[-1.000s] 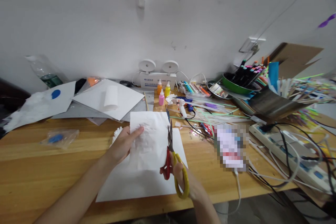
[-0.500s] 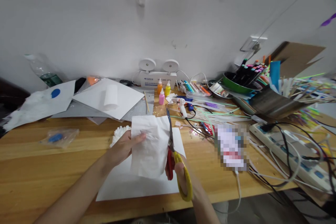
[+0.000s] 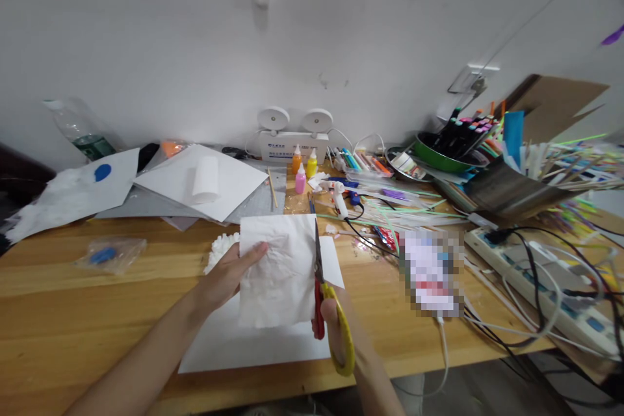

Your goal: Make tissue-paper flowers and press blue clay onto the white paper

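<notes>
My left hand (image 3: 229, 273) is closed on the left edge of a white tissue sheet (image 3: 280, 279), thumb on top. The tissue is a creased rectangle held above a white paper sheet (image 3: 209, 351) on the table. In my right hand (image 3: 334, 322) is a pair of scissors (image 3: 344, 338) with one yellow and one red handle. Their blades point away from me along the tissue's right edge and look nearly closed; whether they touch the tissue I cannot tell. A white ruffled piece (image 3: 221, 250) lies behind my left hand, partly hidden.
Behind are pink, orange and yellow bottles (image 3: 300, 180), a glue gun (image 3: 337, 198) and a white roll (image 3: 206, 180) on stacked sheets. At right lie a blurred-out object (image 3: 431, 273), a power strip (image 3: 541, 292) and tangled cables. A small plastic bag (image 3: 114, 255) lies left.
The tissue has flattened out and faces me more squarely, its left edge a little further left. The scissor blades have come nearer together along its right edge.
</notes>
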{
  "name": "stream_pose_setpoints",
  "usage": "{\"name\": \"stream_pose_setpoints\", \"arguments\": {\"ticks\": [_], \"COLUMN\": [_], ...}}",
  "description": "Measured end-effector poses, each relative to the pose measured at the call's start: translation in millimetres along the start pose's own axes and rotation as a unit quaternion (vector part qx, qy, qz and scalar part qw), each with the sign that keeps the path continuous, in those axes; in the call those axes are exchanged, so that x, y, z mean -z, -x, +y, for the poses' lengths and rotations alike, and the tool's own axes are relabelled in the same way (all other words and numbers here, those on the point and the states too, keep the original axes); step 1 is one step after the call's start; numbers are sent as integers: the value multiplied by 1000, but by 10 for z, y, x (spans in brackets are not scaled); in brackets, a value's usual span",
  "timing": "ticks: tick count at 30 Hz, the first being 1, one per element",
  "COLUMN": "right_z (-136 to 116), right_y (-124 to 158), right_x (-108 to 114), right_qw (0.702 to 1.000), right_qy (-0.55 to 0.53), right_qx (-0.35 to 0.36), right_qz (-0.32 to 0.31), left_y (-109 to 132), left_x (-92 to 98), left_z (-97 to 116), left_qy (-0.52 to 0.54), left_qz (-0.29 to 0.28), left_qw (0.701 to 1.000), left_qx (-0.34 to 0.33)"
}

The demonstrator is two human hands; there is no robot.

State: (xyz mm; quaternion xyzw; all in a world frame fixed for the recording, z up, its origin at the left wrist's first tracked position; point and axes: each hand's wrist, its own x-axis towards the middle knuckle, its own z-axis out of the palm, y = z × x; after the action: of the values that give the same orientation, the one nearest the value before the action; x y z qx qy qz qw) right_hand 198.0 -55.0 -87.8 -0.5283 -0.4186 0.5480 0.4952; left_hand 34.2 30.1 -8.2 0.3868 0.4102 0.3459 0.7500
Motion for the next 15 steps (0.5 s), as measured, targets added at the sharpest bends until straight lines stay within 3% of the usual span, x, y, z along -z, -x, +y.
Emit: {"name": "stream_pose_setpoints", "arguments": {"ticks": [15], "right_z": [-146], "right_y": [31], "right_x": [30], "right_qw": [999], "right_qy": [40], "right_qx": [-11], "right_qz": [3], "left_y": [-41], "left_x": [5], "left_z": [-22], "left_qy": [4], "left_qz": [17], "left_qw": [1000], "left_qx": [4]}}
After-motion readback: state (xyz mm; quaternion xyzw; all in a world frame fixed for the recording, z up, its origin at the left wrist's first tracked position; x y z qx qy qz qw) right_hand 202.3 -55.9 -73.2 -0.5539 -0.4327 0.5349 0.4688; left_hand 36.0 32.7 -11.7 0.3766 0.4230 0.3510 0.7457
